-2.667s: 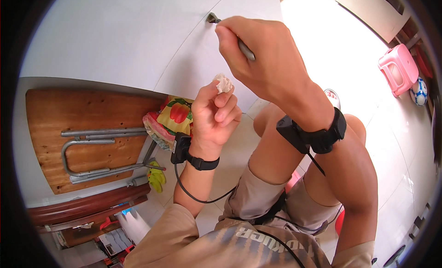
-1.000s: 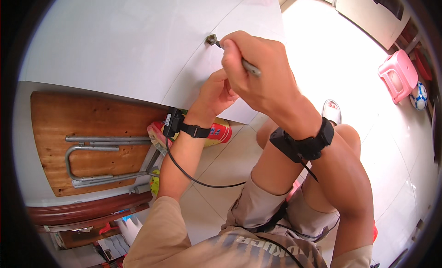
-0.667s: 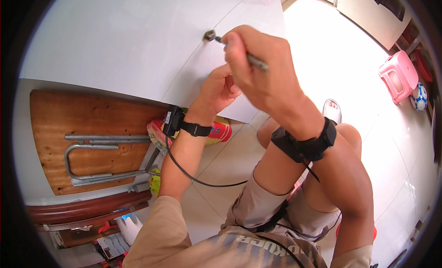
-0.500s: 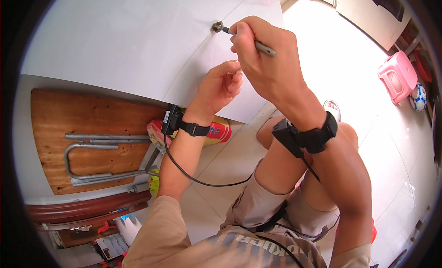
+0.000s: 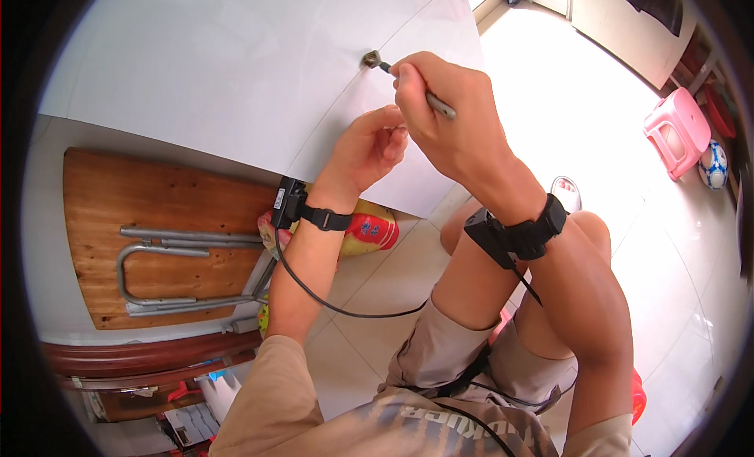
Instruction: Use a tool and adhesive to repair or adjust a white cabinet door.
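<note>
Where the pale tiled floor (image 5: 667, 245) spreads to the right, it passes beside a white table (image 5: 212, 72) that fills the far left and carries a thin dark seam slanting across it. Below the table's near edge, on the left, stands a wooden panel (image 5: 157, 194) with folded grey metal legs. A pink stool (image 5: 687, 119) sits over on the right, and a red-and-yellow bag (image 5: 375, 229) lies on the floor by the table's near edge, partly hidden. Beside the stool is a blue-and-white ball (image 5: 713, 165).

Of the two hands, the right hand (image 5: 455, 119) is closed around a slim grey-handled tool (image 5: 441, 105), its butt poking out near the thumb. The left hand (image 5: 365, 154) is half curled just to the left, thumb and forefinger brought together close to the right fingers; whether anything is pinched there I cannot tell.

Smallest is the dark, metallic-looking tool head (image 5: 371, 60), pointing left at the seam; contact with the table is unclear. The step in hand looks like working with the head held out in front of the fingers. The next move would seem to call for a steady right grip and left fingertips clear of the head.
</note>
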